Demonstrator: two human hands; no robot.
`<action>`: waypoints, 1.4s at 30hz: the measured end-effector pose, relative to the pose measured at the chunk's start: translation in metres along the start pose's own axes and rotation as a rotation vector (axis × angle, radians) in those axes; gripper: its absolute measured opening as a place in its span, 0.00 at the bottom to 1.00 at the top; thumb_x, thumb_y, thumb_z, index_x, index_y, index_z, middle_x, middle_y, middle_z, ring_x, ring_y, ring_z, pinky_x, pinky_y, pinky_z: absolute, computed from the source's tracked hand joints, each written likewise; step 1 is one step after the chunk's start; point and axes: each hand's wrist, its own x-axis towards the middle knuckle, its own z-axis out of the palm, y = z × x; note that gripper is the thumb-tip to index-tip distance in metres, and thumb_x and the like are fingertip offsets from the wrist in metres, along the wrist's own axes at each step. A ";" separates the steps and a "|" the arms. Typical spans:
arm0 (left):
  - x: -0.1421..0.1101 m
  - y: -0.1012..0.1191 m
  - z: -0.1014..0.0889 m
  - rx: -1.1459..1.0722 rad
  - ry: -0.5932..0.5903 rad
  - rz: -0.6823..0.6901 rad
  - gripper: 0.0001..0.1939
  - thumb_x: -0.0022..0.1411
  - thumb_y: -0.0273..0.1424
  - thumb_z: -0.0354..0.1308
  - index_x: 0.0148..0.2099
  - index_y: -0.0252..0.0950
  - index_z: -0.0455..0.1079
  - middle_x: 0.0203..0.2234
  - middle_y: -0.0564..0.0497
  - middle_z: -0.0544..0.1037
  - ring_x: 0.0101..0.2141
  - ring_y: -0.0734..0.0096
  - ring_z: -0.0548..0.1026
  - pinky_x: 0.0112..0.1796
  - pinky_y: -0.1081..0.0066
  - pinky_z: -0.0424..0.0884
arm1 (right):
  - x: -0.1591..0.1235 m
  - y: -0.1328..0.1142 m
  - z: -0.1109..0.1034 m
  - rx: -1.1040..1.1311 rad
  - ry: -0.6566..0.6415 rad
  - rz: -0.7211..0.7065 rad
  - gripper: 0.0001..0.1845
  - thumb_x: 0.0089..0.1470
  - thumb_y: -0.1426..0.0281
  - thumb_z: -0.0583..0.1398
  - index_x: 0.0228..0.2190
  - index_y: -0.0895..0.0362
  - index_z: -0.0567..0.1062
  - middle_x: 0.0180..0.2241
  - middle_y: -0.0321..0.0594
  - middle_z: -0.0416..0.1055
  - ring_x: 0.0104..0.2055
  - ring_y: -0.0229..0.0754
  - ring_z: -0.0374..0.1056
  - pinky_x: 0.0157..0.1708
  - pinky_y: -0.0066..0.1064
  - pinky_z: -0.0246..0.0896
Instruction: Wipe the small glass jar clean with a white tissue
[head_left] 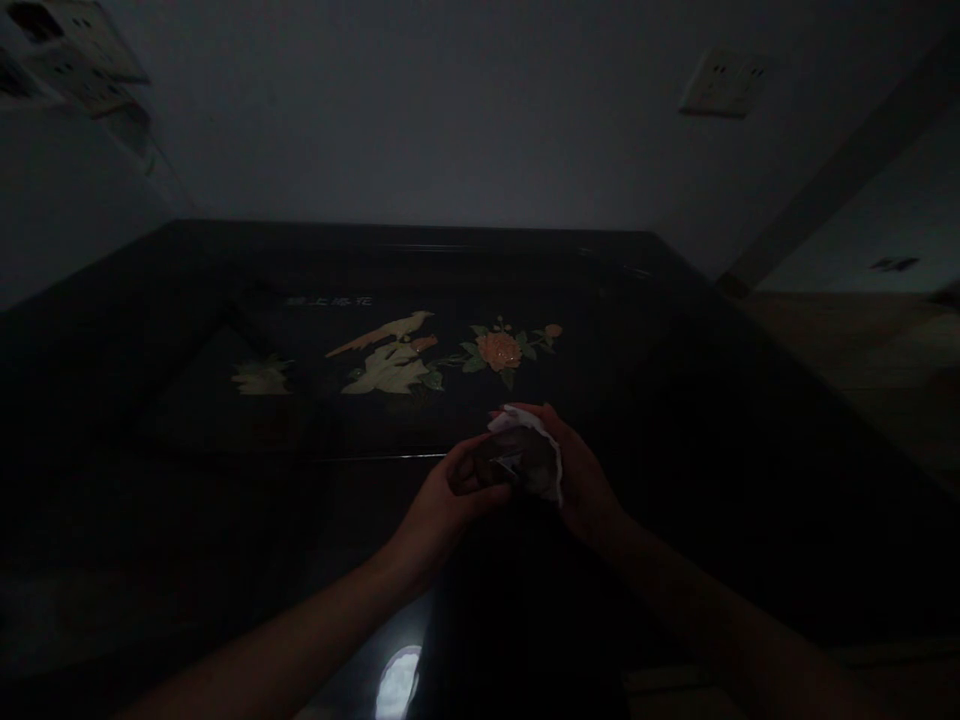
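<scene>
In the dim head view, my left hand point(444, 505) curls round a small dark, shiny object point(501, 458) whose kind I cannot make out. My right hand point(589, 480) presses a crumpled white sheet, tissue or thin cloth point(556, 462), against that object's right side. The sheet's pale edge arcs over the object's top and down beside my right palm. Both hands are close together over the near part of a glossy black tabletop point(360, 500). Shadow hides the fingertips of my right hand and the object's underside.
Inlaid in the black top are a bird point(386, 332), an orange flower point(500, 350) and small characters point(328, 300). A pale wall point(420, 120) stands behind it, with a socket plate point(724, 83) at right and more sockets point(82, 60) at upper left. Wooden floor point(847, 340) shows at right.
</scene>
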 end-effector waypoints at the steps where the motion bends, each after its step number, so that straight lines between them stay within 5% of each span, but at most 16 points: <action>1: 0.000 0.000 0.000 -0.006 -0.001 -0.003 0.33 0.40 0.26 0.72 0.51 0.35 0.68 0.49 0.42 0.76 0.50 0.57 0.73 0.51 0.62 0.65 | -0.002 -0.001 0.000 -0.041 -0.016 -0.043 0.22 0.58 0.52 0.52 0.41 0.52 0.76 0.42 0.40 0.76 0.44 0.45 0.72 0.43 0.36 0.66; 10: 0.002 -0.003 -0.001 -0.009 0.014 0.040 0.31 0.40 0.26 0.72 0.49 0.35 0.70 0.42 0.46 0.78 0.41 0.64 0.76 0.42 0.69 0.70 | -0.020 -0.014 0.000 -0.743 -0.167 -0.675 0.18 0.62 0.63 0.50 0.51 0.52 0.69 0.55 0.46 0.66 0.57 0.46 0.62 0.57 0.43 0.56; 15: 0.001 -0.001 -0.001 0.015 0.042 0.023 0.29 0.41 0.26 0.72 0.47 0.35 0.70 0.41 0.47 0.78 0.39 0.67 0.76 0.40 0.72 0.69 | -0.020 -0.013 -0.001 -0.936 -0.217 -0.811 0.18 0.61 0.65 0.52 0.52 0.52 0.69 0.55 0.46 0.66 0.58 0.48 0.61 0.60 0.47 0.52; 19: 0.002 -0.001 -0.001 -0.010 0.015 0.037 0.30 0.40 0.27 0.73 0.48 0.35 0.70 0.43 0.45 0.78 0.42 0.64 0.75 0.43 0.69 0.69 | -0.017 -0.014 0.000 -0.752 -0.177 -0.677 0.17 0.62 0.63 0.51 0.49 0.52 0.71 0.54 0.46 0.67 0.56 0.46 0.63 0.56 0.43 0.57; 27: 0.002 -0.001 0.000 -0.054 0.004 0.020 0.32 0.40 0.28 0.73 0.51 0.34 0.69 0.48 0.42 0.76 0.50 0.57 0.72 0.52 0.62 0.65 | -0.002 -0.005 -0.001 -0.100 -0.053 -0.039 0.25 0.57 0.49 0.52 0.41 0.54 0.76 0.43 0.42 0.76 0.44 0.47 0.72 0.45 0.37 0.64; 30: 0.002 0.000 0.001 -0.057 0.005 0.020 0.34 0.40 0.27 0.73 0.51 0.34 0.69 0.49 0.42 0.76 0.51 0.56 0.71 0.54 0.61 0.63 | -0.003 -0.004 0.001 -0.013 -0.047 0.043 0.27 0.57 0.48 0.51 0.41 0.55 0.76 0.42 0.43 0.77 0.43 0.47 0.72 0.45 0.38 0.64; 42: 0.000 0.000 0.001 -0.059 0.026 0.015 0.30 0.40 0.26 0.72 0.48 0.35 0.70 0.45 0.46 0.77 0.46 0.60 0.74 0.49 0.65 0.66 | -0.022 -0.013 0.000 -0.884 -0.213 -0.738 0.19 0.62 0.65 0.52 0.54 0.52 0.66 0.59 0.47 0.61 0.60 0.47 0.58 0.59 0.46 0.52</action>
